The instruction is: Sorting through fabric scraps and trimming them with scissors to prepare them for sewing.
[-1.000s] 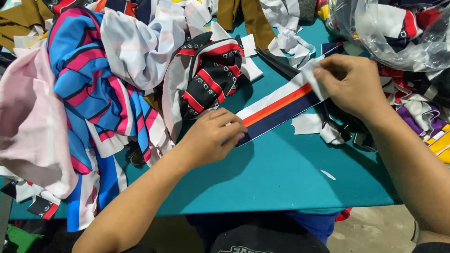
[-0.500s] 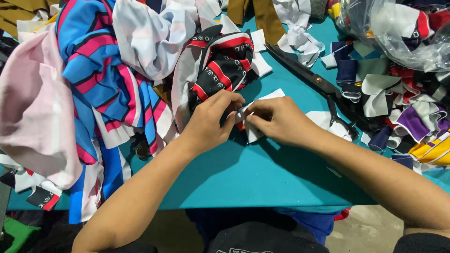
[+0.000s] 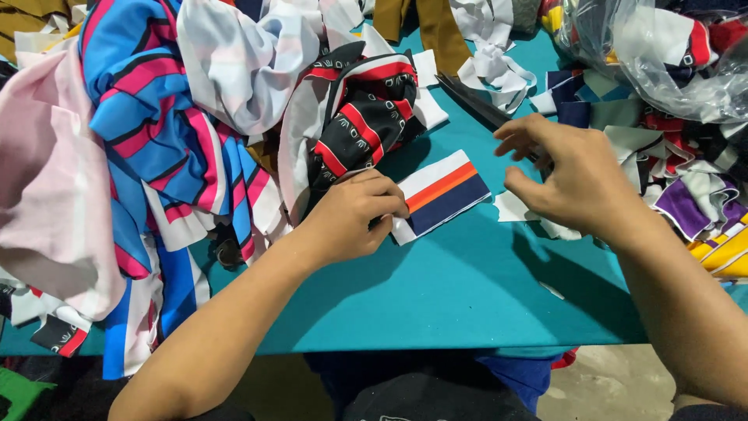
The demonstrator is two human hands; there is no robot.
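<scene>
Left hand [image 3: 351,218] pinches striped strip [image 3: 442,195], angled up-right; right hand [image 3: 573,175] open.

A teal table [image 3: 467,304] fills the middle of the frame. At the left lies a pink cloth [image 3: 47,195], with a blue and pink striped cloth [image 3: 148,125] beside it. A black and red cloth [image 3: 366,125] sits at upper centre. A clear plastic bag [image 3: 670,54] of scraps occupies the upper right, white scraps [image 3: 491,66] just left of it.
</scene>
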